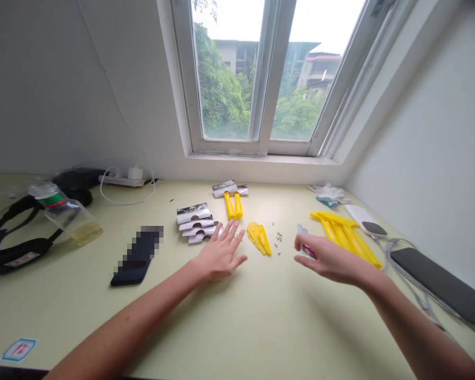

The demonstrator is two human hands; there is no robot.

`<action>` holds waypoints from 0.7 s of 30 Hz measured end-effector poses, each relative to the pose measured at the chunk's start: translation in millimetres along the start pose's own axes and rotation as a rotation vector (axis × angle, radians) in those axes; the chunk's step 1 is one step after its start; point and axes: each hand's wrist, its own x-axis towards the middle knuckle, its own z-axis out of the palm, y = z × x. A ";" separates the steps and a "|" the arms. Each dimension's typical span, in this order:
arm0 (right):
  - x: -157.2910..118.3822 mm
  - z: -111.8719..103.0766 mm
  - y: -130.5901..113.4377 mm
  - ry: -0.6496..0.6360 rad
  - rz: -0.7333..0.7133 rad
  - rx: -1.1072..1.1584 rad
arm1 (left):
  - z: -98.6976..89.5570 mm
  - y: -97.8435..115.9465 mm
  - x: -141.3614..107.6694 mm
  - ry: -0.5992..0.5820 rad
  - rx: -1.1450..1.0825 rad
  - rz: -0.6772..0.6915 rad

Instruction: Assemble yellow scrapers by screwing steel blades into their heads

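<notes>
My left hand [221, 254] lies spread, palm down, on the table, beside a stack of folded printed cards [196, 224]. My right hand [320, 256] is curled, thumb and fingers around a small pink and dark item [309, 251], with a grey-white piece [302, 230] just behind the fingers. Between the hands are flat yellow plastic pieces [259, 238] and several small metal screws [279, 236]. Two yellow handles [233, 206] with a card [224, 188] at their top lie farther back. More long yellow parts [346, 237] rest beyond my right hand.
A dark phone [136, 261], a tilted plastic bottle [69, 214] and a black strap [18, 253] are on the left. White gloves [330, 193], a white device [366, 220] and a black power bank [439, 282] with cables are on the right. A power strip [122, 181] sits by the wall.
</notes>
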 end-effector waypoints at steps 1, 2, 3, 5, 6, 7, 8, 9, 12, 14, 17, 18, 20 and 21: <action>-0.9 4.8 -4.7 -0.012 -0.008 0.003 | -5.8 -3.1 6.3 0.036 -0.025 -0.047; -1.7 10.4 -10.2 -0.023 -0.019 0.000 | -12.1 -7.2 14.8 0.073 -0.057 -0.105; -2.2 16.7 -16.1 -0.033 -0.034 -0.008 | -18.5 -12.4 25.7 0.109 -0.094 -0.178; -2.0 30.9 -27.6 -0.040 -0.070 -0.033 | -29.6 -26.5 53.0 0.160 -0.146 -0.357; -1.6 38.4 -32.5 -0.036 -0.086 -0.044 | -33.4 -34.8 68.0 0.159 -0.154 -0.405; -0.9 45.8 -36.3 -0.030 -0.099 -0.055 | -35.8 -43.4 82.9 0.147 -0.161 -0.456; -0.2 52.9 -39.1 -0.024 -0.107 -0.070 | -36.7 -51.9 97.0 0.128 -0.167 -0.509; 0.5 59.5 -40.9 -0.013 -0.110 -0.090 | -36.3 -59.7 109.7 0.110 -0.172 -0.564; 2.5 74.6 -42.3 0.067 -0.119 -0.176 | -30.1 -76.3 136.8 0.068 -0.181 -0.672; 4.1 80.2 -41.8 0.137 -0.146 -0.218 | -25.5 -81.2 145.6 0.063 -0.174 -0.694; 6.1 83.5 -41.0 0.193 -0.203 -0.239 | -24.6 -82.0 149.9 0.083 -0.153 -0.698; 6.4 83.8 -40.8 0.201 -0.216 -0.234 | -26.7 -81.1 149.8 0.093 -0.146 -0.698; 5.9 84.2 -40.6 0.225 -0.221 -0.206 | -34.8 -77.8 147.4 0.118 -0.135 -0.697; 5.2 84.2 -40.7 0.247 -0.224 -0.185 | -40.4 -75.3 144.6 0.131 -0.132 -0.696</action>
